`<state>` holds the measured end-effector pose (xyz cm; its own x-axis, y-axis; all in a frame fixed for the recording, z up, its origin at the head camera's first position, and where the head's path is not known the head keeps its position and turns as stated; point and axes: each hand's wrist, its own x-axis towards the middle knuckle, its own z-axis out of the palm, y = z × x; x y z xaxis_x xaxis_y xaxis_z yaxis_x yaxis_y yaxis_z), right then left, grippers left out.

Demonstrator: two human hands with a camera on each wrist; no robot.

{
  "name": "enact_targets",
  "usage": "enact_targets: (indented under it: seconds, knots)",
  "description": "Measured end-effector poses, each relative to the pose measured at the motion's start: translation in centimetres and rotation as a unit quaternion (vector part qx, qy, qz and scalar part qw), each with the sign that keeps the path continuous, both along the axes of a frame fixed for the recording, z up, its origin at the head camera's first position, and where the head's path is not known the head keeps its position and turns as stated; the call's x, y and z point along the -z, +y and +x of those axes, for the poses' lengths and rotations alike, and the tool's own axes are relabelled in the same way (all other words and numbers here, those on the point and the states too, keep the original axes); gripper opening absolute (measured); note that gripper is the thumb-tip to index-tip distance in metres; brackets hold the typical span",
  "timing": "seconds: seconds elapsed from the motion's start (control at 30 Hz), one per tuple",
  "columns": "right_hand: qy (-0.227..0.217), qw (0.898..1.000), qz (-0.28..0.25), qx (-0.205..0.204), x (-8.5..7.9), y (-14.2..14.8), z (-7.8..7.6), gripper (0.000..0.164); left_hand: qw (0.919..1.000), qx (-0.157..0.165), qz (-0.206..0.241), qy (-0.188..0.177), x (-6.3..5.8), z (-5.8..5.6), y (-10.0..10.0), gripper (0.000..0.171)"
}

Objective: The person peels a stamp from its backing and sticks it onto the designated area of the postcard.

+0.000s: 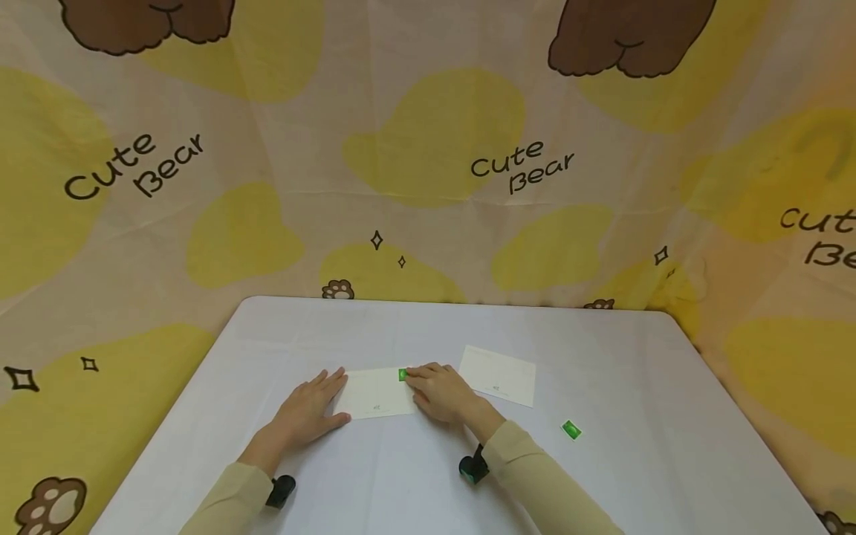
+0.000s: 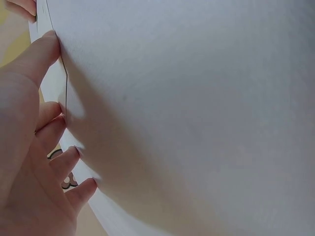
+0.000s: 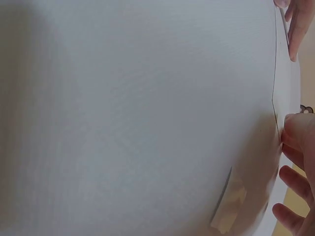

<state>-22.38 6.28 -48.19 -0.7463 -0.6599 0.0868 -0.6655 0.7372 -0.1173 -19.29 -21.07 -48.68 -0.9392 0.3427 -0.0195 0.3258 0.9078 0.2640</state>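
Note:
A white card (image 1: 376,392) with faint small print near its lower edge lies on the table in front of me. At its upper right corner sits a small green stamp (image 1: 403,375), and the fingertips of my right hand (image 1: 441,392) press at its right side, partly covering it. The right thumb (image 3: 294,127) touches the card's near edge. My left hand (image 1: 309,410) rests at the card's left end, fingers spread. Its thumb (image 2: 48,49) lies on the near edge, with the other fingertips toward the far side.
A second white card (image 1: 498,375) lies slanted to the right, just beyond my right hand. Nearer, at the right, a loose green stamp (image 1: 571,429) lies on the white table (image 1: 622,475). A patterned cloth (image 1: 428,223) hangs behind the table's far edge.

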Motion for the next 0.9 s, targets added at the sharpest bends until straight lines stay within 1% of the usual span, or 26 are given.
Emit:
enact_targets:
  seconds: [0.13, 0.23, 0.4, 0.57, 0.73, 0.9]
  knots:
    - [0.015, 1.0, -0.004, -0.004, 0.09, -0.08, -0.13, 0.036, 1.0, 0.0, -0.006, -0.001, 0.02, -0.09, 0.11, 0.075]
    - [0.017, 1.0, -0.008, -0.002, 0.12, -0.1, -0.21, 0.035, 1.0, 0.001, -0.006, 0.0, 0.0, -0.12, 0.18, 0.075]
    - [-0.005, 0.999, -0.044, 0.013, 0.15, -0.09, -0.25, 0.035, 0.9999, 0.007, -0.003, 0.008, -0.02, -0.14, 0.22, 0.072]
    - [-0.032, 0.995, -0.094, 0.03, 0.33, -0.22, -0.41, 0.032, 0.9995, 0.018, -0.008, 0.024, 0.08, 0.0, 0.28, 0.067]
    - [-0.04, 0.991, -0.123, 0.035, 0.22, -0.19, -0.42, 0.028, 0.9979, 0.024, 0.005, 0.061, 0.01, 0.21, 0.53, 0.061]
    - [-0.037, 0.988, -0.147, 0.037, -0.04, 0.06, -0.16, 0.022, 0.9922, 0.028, 0.026, 0.119, -0.22, 0.24, 0.89, 0.052]
